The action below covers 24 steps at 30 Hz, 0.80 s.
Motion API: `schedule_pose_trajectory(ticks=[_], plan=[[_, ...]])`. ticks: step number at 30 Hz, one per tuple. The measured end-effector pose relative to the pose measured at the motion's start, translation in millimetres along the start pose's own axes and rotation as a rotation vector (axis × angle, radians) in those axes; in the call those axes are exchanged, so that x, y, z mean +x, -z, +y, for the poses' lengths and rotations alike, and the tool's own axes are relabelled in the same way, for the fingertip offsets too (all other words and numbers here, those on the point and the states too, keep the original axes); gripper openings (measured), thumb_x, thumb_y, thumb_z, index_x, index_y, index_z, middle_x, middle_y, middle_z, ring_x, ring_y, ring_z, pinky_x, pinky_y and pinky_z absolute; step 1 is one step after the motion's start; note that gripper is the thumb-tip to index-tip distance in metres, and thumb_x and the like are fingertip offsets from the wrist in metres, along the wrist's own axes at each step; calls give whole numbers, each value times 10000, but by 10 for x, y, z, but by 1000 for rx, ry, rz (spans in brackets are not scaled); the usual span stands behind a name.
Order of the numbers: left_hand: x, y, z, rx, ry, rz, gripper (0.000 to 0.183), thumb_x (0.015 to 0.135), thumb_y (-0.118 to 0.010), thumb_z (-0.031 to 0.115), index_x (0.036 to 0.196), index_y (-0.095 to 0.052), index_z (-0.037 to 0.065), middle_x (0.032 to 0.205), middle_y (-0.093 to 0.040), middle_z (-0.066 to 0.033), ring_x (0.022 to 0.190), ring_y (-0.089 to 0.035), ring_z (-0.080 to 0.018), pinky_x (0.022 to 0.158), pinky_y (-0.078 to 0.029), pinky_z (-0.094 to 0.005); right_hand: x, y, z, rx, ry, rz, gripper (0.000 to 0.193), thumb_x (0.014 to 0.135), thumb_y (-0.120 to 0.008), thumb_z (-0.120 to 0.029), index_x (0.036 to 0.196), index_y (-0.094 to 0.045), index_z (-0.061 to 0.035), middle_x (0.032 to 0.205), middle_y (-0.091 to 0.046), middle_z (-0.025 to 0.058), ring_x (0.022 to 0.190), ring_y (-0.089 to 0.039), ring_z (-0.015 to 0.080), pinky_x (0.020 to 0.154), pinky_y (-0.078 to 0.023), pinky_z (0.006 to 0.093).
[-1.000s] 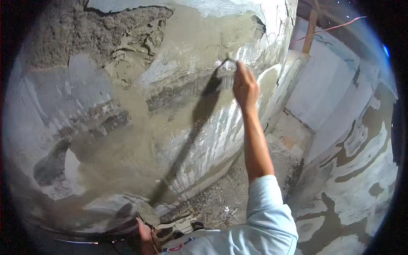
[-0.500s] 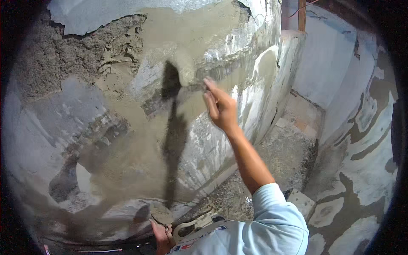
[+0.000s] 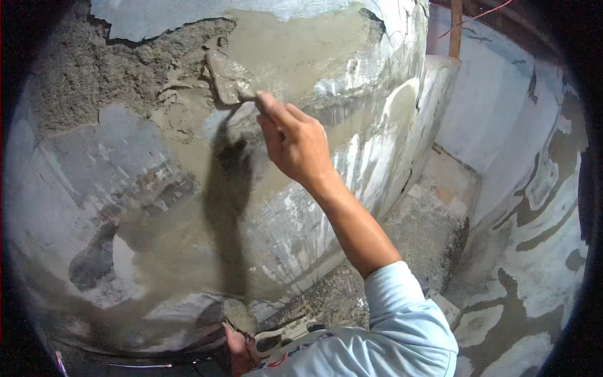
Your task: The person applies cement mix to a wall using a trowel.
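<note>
My right hand [image 3: 295,135] grips the handle of a trowel [image 3: 227,80]. Its mortar-smeared blade lies against the wall [image 3: 295,44] at the edge where rough mortar [image 3: 122,81] meets a smoothed grey-brown coat. At the lower edge, my left hand [image 3: 237,349] shows only in part, thumb raised and the other fingers curled. Just above it is a rounded, mortar-coated piece [image 3: 240,316]; whether it is a board or something else I cannot make out, as sleeve and shirt hide the rest.
Flaking pale paint [image 3: 213,16] borders the rough patch above. A gritty floor strip [image 3: 418,235] runs between this wall and a patched wall [image 3: 527,251] on the right. A wooden post [image 3: 455,28] and a thin red wire [image 3: 483,14] are at the upper right.
My right hand has moved left across the wall, and the trowel blade now shows clearly against the rough mortar. My left hand stays low in almost the same place. The view has shifted slightly.
</note>
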State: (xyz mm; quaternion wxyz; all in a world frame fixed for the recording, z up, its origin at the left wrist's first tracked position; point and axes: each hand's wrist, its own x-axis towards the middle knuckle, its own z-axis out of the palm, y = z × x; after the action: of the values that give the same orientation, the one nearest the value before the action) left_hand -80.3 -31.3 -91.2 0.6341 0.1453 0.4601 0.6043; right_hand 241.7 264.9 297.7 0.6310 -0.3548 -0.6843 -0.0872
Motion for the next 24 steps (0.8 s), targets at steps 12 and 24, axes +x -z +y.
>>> schedule_pose_trajectory(ticks=[12,24], plan=[[-178,217,47,55,19,416,740,1028,-300,649,1519,-397,105,1469,-507,-74,1275,-523,-295,1101,-407,-446,677,976,2030,-264,-303,386,299,978,-608,-225,1229,-707,-95,968,-745,189,884,-736,312,758,-554,376],[-62,-56,219,-187,-46,-30,711,995,-308,705,1439,-442,167,1273,-586,-50,804,-583,-206,511,-440,-308,-533,479,793,69,-59,-137,353,911,-691,-38,1262,-676,-74,945,-728,189,734,-706,244,704,-568,342]])
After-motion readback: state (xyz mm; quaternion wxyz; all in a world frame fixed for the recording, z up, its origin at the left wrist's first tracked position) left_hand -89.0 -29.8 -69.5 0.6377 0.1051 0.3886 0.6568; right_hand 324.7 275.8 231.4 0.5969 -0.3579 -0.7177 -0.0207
